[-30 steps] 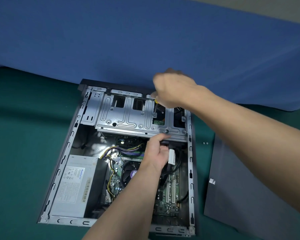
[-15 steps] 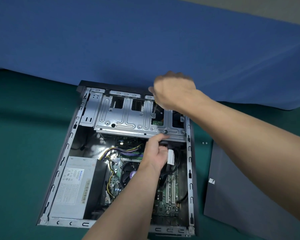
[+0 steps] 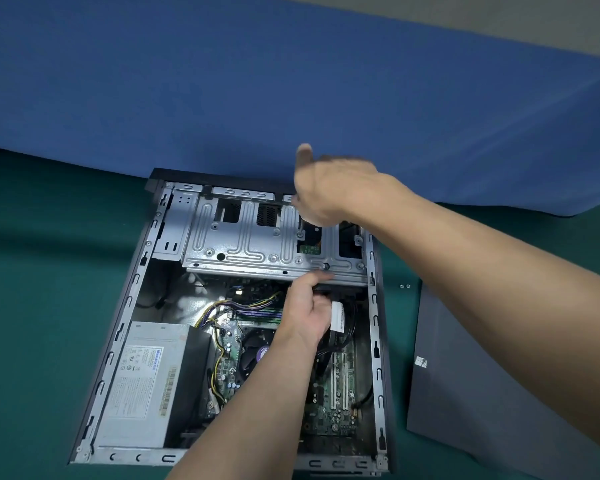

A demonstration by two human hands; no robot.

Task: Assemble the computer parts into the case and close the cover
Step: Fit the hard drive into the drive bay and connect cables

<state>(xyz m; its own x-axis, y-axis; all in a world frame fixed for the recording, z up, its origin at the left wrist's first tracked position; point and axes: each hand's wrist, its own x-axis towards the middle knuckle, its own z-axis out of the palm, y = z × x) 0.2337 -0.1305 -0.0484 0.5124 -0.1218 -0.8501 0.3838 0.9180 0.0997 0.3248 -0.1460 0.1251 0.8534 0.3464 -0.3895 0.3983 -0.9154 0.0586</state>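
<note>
The open computer case (image 3: pixel 375 317) lies on its side on the green table. A silver drive cage (image 3: pixel 243 244) spans its far end, with the motherboard (image 3: pixel 336 403) and the grey power supply (image 3: pixel 146 382) nearer to me. My left hand (image 3: pixel 309 313) reaches in under the cage's near edge. Its fingers grip a black cable connector (image 3: pixel 323 289) beside a white-labelled cable (image 3: pixel 338 317). My right hand (image 3: pixel 333 188) hovers, blurred, over the cage's far right corner, thumb sticking up. Its fingers point down out of sight. The dark side cover (image 3: pixel 482 393) lies flat to the right.
Two small screws (image 3: pixel 405 286) lie on the table between the case and the cover. A blue cloth (image 3: pixel 291 81) rises right behind the case. Yellow and black wire bundles (image 3: pixel 219 341) cross the board beside the power supply.
My right hand has lifted slightly and its thumb has swung out and up; the yellow tool handle seen under it a second ago no longer shows. My left hand stays in place.
</note>
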